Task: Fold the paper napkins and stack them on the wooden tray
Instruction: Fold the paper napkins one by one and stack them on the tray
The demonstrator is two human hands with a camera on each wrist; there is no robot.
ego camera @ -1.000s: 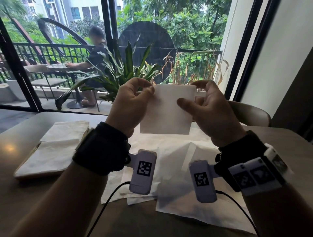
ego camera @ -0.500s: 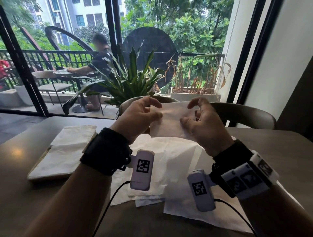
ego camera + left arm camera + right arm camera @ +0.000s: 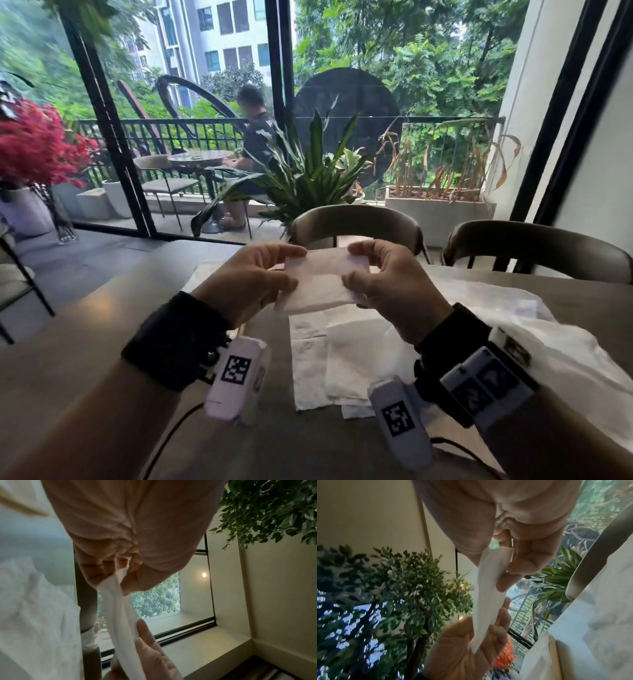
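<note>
Both hands hold one white paper napkin (image 3: 320,281), folded into a short band, just above the table. My left hand (image 3: 296,269) pinches its left end between thumb and fingers; my right hand (image 3: 351,265) pinches the right end the same way. The left wrist view shows the left fingers (image 3: 102,569) clamped on the napkin (image 3: 120,608). In the right wrist view the right thumb and fingers (image 3: 527,561) nip the napkin (image 3: 488,595). Folded napkins (image 3: 202,274) lie behind my left hand. A tan tray edge (image 3: 553,655) shows beside them; the rest of the tray is hidden.
Several loose unfolded napkins (image 3: 346,359) are spread on the brown table (image 3: 75,329) under and right of my hands. Two chairs (image 3: 356,222) (image 3: 534,246) stand at the far edge. Beyond are a potted plant (image 3: 308,185), window frames and a person seated outside.
The napkin came down from an upright sheet at chest height to a narrower folded band low over the table. Both hands kept hold of it and moved closer to the table.
</note>
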